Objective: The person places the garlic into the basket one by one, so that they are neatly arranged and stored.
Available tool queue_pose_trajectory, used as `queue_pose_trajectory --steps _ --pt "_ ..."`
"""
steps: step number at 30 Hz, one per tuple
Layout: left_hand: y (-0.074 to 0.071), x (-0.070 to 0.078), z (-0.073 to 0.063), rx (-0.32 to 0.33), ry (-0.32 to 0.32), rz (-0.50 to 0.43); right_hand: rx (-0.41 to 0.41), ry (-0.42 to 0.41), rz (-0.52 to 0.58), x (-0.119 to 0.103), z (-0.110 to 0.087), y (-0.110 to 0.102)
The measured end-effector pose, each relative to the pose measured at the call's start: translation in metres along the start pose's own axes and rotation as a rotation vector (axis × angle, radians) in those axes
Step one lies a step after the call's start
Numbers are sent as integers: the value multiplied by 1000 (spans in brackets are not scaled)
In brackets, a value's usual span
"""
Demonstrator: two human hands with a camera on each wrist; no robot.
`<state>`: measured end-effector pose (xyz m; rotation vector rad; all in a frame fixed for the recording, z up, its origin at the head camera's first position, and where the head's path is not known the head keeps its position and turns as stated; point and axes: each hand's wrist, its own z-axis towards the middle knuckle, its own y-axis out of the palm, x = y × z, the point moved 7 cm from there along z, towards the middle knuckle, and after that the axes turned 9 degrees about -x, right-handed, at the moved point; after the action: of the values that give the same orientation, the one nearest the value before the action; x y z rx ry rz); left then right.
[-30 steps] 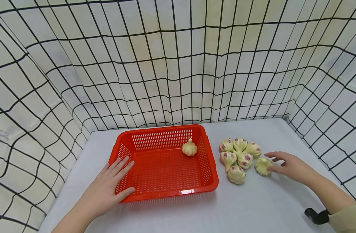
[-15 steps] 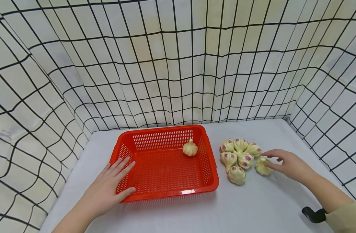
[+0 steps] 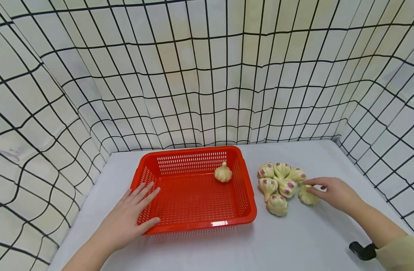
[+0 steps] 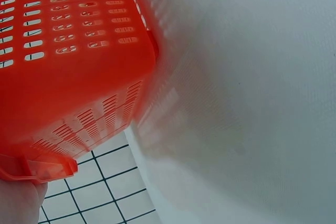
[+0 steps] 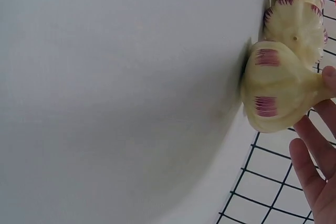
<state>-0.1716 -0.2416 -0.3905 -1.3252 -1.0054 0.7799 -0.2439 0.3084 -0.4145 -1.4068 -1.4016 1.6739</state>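
Note:
In the head view my left hand (image 3: 127,216) lies with spread, fairly straight fingers over the left rim of a red plastic basket (image 3: 190,199). The left wrist view has the basket's slotted wall (image 4: 68,77) and a bit of that hand (image 4: 18,203) below its rim. Over on the right, my right hand (image 3: 339,194) pinches the stem of a garlic bulb (image 3: 307,197) between thumb and finger. Up close in the right wrist view, this bulb (image 5: 278,87) is cream with purple streaks and appears to sit on the table. One garlic bulb (image 3: 223,173) stands inside the basket.
Several more garlic bulbs (image 3: 277,205) lie clustered between the basket and my right hand. A white cloth covers the table (image 3: 261,248). Black netting (image 3: 207,86) over white sheeting walls the back and both sides. A black object (image 3: 362,251) is at the right cuff.
My right hand's thumb and finger have closed in on the garlic bulb's stem. My left hand stays on the basket rim. The head view has shifted slightly.

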Motion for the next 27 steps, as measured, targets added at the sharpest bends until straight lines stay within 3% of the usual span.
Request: queue_pose_trajectory --steps 12,23,27 --pt "-1 3 2 -2 0 6 15 35 -6 -3 -9 -20" --pt "1 0 1 -2 4 -1 166 -124 -8 -33 -1 -56" --pt "1 -1 1 0 4 -3 145 -126 13 -48 13 -63"
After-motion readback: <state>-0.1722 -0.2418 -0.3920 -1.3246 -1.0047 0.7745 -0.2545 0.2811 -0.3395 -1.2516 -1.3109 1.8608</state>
